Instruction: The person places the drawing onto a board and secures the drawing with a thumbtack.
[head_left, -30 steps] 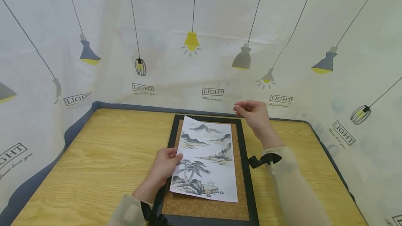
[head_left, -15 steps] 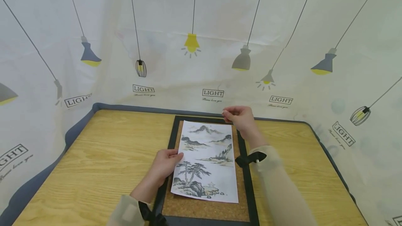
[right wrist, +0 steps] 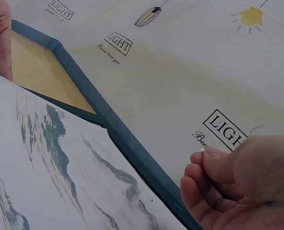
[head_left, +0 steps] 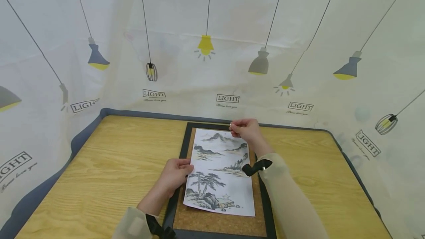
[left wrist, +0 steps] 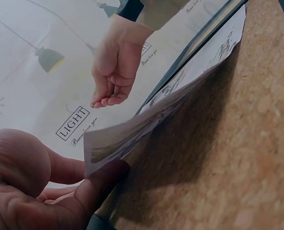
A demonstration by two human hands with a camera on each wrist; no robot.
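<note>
A sheet of paper (head_left: 222, 191) printed with an ink landscape lies over the cork board (head_left: 216, 223) in its black frame. My left hand (head_left: 174, 174) pinches the sheet's left edge between thumb and fingers. In the left wrist view this edge of the paper (left wrist: 118, 139) is raised off the cork (left wrist: 218, 143), with a fingertip beneath it. At the sheet's top right corner, my right hand (head_left: 247, 130) is held above the board. Between its thumb and forefinger it pinches a tiny shiny pin-like thing (right wrist: 202, 150), mostly hidden by the fingertips.
The board rests on a wooden table (head_left: 126, 165) with a grey-blue edge (head_left: 149, 114). Behind it hangs a pale sheet (head_left: 179, 65) printed with lamps. Black straps (head_left: 257, 167) are round both wrists.
My right hand has come left and down, from beyond the board's right side to the paper's top right corner, still pinching the tiny thing. The left hand keeps its hold; the paper has straightened slightly.
</note>
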